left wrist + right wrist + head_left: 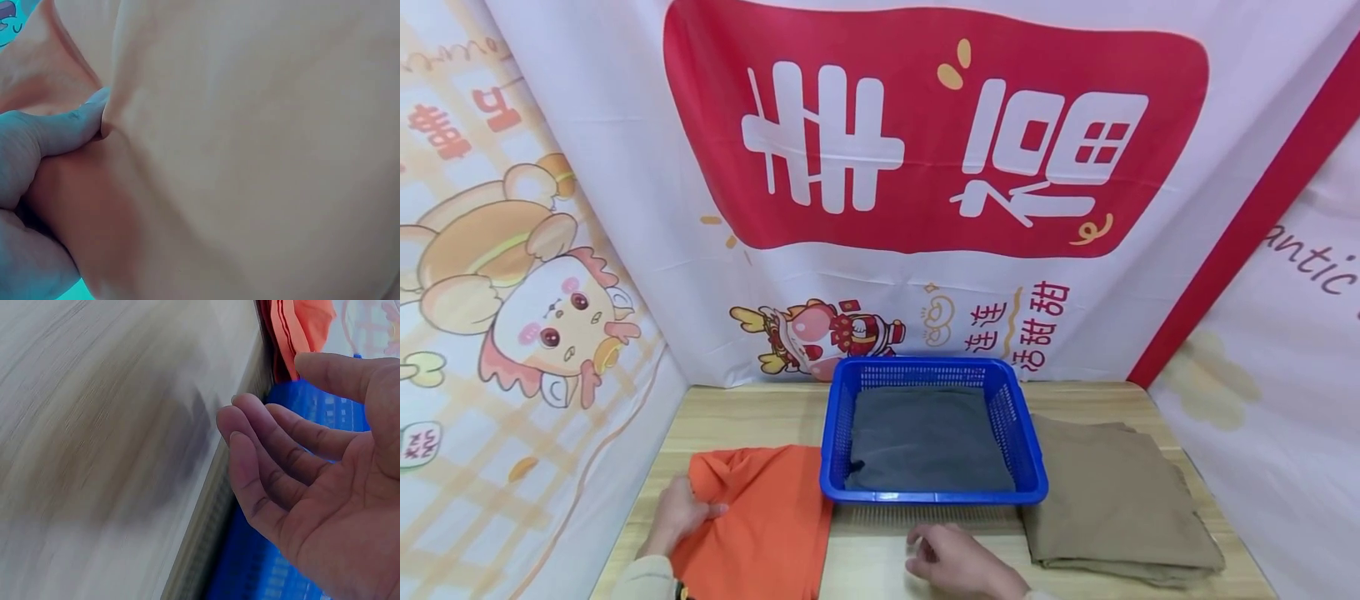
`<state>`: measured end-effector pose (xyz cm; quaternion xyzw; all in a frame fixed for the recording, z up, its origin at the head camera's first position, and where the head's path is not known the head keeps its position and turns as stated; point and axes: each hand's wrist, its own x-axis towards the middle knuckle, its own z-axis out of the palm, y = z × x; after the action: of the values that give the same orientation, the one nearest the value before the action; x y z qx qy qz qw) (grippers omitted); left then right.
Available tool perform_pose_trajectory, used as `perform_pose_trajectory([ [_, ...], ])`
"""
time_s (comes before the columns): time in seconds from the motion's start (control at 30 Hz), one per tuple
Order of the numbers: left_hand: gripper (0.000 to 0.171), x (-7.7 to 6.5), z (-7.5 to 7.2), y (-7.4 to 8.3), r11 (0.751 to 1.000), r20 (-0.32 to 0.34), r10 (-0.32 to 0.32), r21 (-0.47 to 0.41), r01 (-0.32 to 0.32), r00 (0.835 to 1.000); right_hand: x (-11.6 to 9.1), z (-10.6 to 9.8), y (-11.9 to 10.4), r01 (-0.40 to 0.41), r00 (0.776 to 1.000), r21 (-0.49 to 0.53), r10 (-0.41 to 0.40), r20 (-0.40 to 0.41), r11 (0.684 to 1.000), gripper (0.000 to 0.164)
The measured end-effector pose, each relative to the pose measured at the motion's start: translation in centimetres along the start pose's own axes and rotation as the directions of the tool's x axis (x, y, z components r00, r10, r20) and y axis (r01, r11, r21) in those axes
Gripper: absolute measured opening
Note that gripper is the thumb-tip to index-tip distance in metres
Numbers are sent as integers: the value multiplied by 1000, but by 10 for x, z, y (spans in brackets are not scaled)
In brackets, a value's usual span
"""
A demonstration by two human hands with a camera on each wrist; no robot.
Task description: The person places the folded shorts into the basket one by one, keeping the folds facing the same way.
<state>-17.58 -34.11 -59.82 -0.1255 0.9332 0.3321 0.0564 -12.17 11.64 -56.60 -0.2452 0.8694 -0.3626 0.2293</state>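
Orange cloth (767,521): laid on the wooden table (745,417), to the left of the blue basket (932,497); its left edge is rumpled where it is gripped, and its right edge runs close by the basket's near left corner (whether the two are touching cannot be told).
Left hand (681,510): the orange cloth is pinched by it at the left edge, with the thumb laid on top and a fold pushed up in front of the thumb tip.
Right hand (958,560): nothing is held; the fingers are loosely bent, and it is placed in front of the basket's near side.
Basket contents: dark grey cloth (932,437), by which most of the bottom is covered.
Brown cloth (1105,492): folded in layers and set on the table to the right of the basket, partly overlapped by it in the head view.
Backdrop: the far side is closed off by a white hanging sheet (625,108), on which a red panel (940,225) with large white characters is printed sideways.
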Motion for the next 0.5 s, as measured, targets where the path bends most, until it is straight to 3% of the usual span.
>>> perform_pose_trajectory([
  [0.17, 46, -7, 3, 2, 1000, 20, -9, 11, 9, 1000, 19, 12, -11, -8, 1000, 7, 8, 19, 1000, 27],
  [0.5, 42, -19, 9, 2, 998, -29, 55, 23, -54, 998, 55, 32, -30, -43, 996, 148, 55, -76, 988, 44],
])
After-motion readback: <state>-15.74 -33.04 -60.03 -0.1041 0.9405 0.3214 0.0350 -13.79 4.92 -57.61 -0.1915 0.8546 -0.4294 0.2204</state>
